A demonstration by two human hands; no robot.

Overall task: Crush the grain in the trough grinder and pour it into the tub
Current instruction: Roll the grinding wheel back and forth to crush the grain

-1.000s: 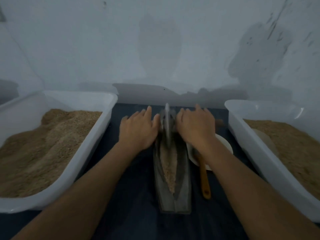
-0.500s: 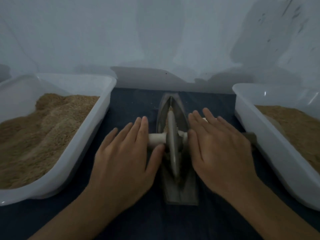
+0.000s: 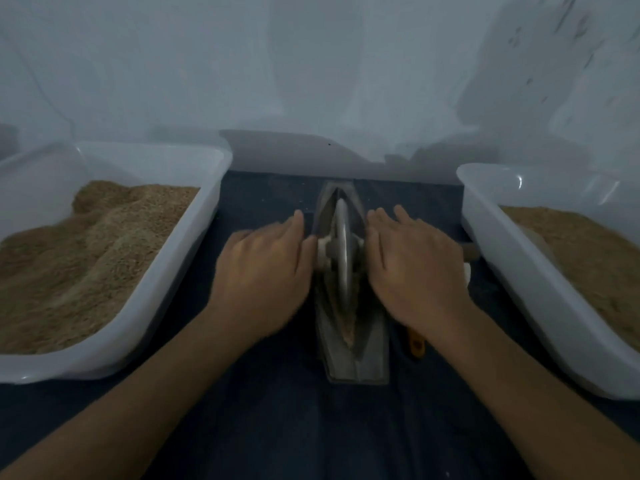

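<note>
The grinder [image 3: 353, 355], a narrow boat-shaped metal trough, lies lengthwise on the dark counter [image 3: 277, 427] between two white tubs. Its wheel [image 3: 342, 251] stands on edge in the trough, about midway along it, with a pale axle [image 3: 323, 249] sticking out to either side. Crushed grain [image 3: 341, 317] shows as a thin tan line in the groove on the near side of the wheel.

The left hand [image 3: 263, 271] rests palm down on the axle's left end, fingers straight and close together, pointing away from the person; this grip is flat and spread, not curled round the axle. The right hand [image 3: 415, 268] lies the same way on the right end, fingers extended and slightly fanned. Both hands are a little blurred.

The left tub [image 3: 180, 282] sits just beside the left forearm and holds a heaped mound of tan grain. The right tub [image 3: 502, 258] holds a flatter layer of similar material, with a pale rounded object partly buried near its inner wall; what it is cannot be told. An orange handle [image 3: 415, 346] peeks out under the right wrist, beside the grinder. A pale wall [image 3: 311, 64] rises behind the counter.
</note>
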